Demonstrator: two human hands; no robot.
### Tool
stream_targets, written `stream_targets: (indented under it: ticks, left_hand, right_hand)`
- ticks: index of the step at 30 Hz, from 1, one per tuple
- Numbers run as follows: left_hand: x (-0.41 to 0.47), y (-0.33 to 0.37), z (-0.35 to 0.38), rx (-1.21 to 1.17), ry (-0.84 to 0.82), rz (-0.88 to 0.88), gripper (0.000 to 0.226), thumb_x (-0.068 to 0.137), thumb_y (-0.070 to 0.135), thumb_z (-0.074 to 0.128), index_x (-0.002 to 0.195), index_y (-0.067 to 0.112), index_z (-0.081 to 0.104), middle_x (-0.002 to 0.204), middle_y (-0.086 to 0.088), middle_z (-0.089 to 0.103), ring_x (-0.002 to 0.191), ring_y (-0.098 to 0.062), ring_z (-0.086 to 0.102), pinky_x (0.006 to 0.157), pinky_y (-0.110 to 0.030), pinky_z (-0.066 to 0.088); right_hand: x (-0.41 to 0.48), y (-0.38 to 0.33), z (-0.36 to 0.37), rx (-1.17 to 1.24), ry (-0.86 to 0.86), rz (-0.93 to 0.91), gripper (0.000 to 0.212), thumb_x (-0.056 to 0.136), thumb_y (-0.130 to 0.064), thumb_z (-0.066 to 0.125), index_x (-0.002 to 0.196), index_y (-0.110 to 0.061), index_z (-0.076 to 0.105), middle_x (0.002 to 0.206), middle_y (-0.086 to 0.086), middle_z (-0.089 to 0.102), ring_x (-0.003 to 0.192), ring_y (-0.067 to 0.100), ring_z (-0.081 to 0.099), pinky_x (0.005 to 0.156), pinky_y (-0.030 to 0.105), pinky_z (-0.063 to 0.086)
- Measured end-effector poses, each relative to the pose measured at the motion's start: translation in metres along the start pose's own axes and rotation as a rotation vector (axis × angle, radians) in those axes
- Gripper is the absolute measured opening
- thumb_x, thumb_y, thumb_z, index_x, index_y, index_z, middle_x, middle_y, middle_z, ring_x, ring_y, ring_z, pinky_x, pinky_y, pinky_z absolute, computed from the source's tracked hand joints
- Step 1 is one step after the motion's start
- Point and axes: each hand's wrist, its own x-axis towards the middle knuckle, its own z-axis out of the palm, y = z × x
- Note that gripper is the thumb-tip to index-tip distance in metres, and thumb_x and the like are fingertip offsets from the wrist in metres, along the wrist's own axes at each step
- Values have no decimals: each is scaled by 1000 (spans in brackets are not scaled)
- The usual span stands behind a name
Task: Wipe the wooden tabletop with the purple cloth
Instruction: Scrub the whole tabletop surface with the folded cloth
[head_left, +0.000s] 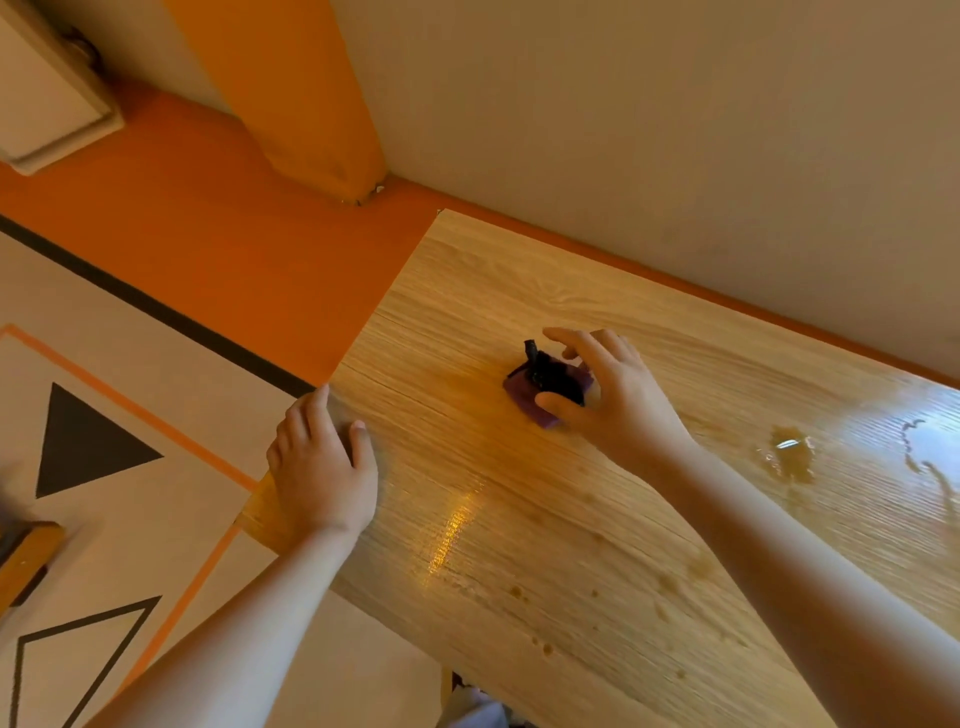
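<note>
A small bunched purple cloth (545, 384) lies on the light wooden tabletop (493, 519), near its middle. My right hand (608, 389) hovers over the cloth with fingers spread, thumb touching its near edge and fingers curved above its far side; it does not grip it. My left hand (322, 462) rests on the table's left edge, fingers curled over the rim, holding nothing else.
A wet amber spill (789, 452) and a shiny puddle (930, 457) lie at the table's right. Small droplets (592, 592) dot the near part. A pale wall (675, 130) borders the far edge. Orange and white patterned floor (130, 415) lies left.
</note>
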Motion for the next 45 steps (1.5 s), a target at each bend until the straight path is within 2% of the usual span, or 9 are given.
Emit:
stream_targets:
  ticks: [7,10,15,19,22,27,34,41,45]
  left_hand:
    - [-1,-3,0,12,-9,6,50,94,23,52,140,10,38,140,-15,44,126,-34,42,101,-50,34]
    - [0,-3,1,14,-13,9,50,94,23,52,141,10,38,140,-15,44,126,-33,41,102,-49,33]
    - [0,-3,1,11,-10,12,50,94,23,51,140,9,38,141,-15,44,127,-34,41,103,-50,32]
    - [-1,-3,0,9,-11,17,50,94,23,52,140,9,39,140,-15,44,126,-34,41,102,-50,33]
    - [-1,-3,0,3,-10,20,50,93,23,52,139,9,39,139,-15,45,126,-34,42,101,-50,33]
    - [-1,-2,-1,4,-12,15,55,90,34,41,139,9,40,139,-15,46,124,-34,43,100,-50,35]
    - [-1,0,-1,1,-4,9,57,88,36,39,138,9,41,137,-15,47,124,-34,43,99,-49,35]
    - [-1,2,-2,1,-2,-2,56,87,35,40,137,8,42,137,-15,47,125,-33,43,100,-48,35]
    - [0,2,-2,-7,0,-13,55,87,33,41,136,8,43,137,-15,47,124,-34,43,100,-49,34]
  right_hand:
    - [-6,2,15,-3,134,-168,40,86,0,60,115,-27,66,114,7,52,100,22,47,79,29,42]
    - [-4,0,16,-10,124,-155,34,88,-6,59,109,-31,68,114,5,50,102,21,45,78,33,47]
    - [1,-17,19,20,153,-9,25,82,-48,59,92,-28,71,113,-6,49,109,14,45,76,33,49]
    - [8,-27,25,-60,209,24,17,77,-39,72,82,-23,68,111,-5,52,107,14,45,72,34,48]
    - [5,-24,23,-86,160,16,20,76,-31,75,91,-22,66,113,-2,51,107,16,44,78,36,50]
    - [2,-20,15,-111,53,127,61,77,-36,73,131,-22,48,124,2,49,120,19,40,94,29,38]
    - [23,-6,0,-193,-54,25,38,85,-33,65,117,-14,60,111,2,57,103,18,52,87,31,47]
    - [98,67,-60,-230,232,254,31,86,-25,65,112,-9,62,112,11,60,99,25,56,76,27,40]
    - [102,75,-57,-209,240,276,33,87,-25,64,116,-10,61,115,11,59,105,28,54,81,32,44]
